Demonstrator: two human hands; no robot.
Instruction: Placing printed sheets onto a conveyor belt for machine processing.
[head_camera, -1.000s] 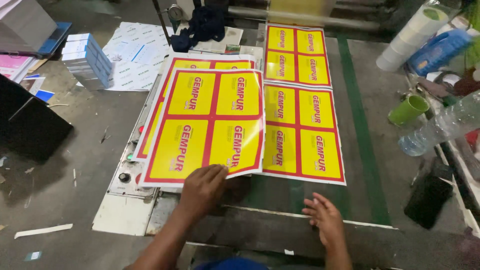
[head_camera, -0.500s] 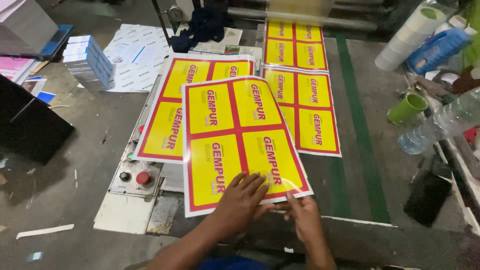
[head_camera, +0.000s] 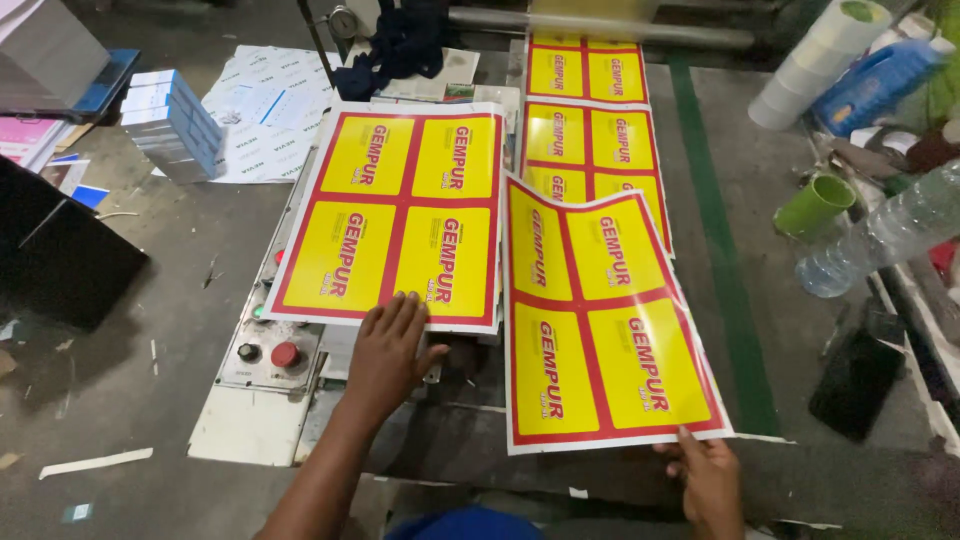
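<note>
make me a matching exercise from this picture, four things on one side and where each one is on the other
Things:
1. left hand
2. right hand
3. green plastic cup
4. round red push button

Places:
A. lying tipped on the right side of the table
B. flat on the lower edge of the stacked yellow and red printed sheets
C. on the grey control panel, left of the left hand
D. gripping the bottom edge of the loose yellow and red printed sheet

Pairs: 1-B, 2-D, 3-A, 4-C
</note>
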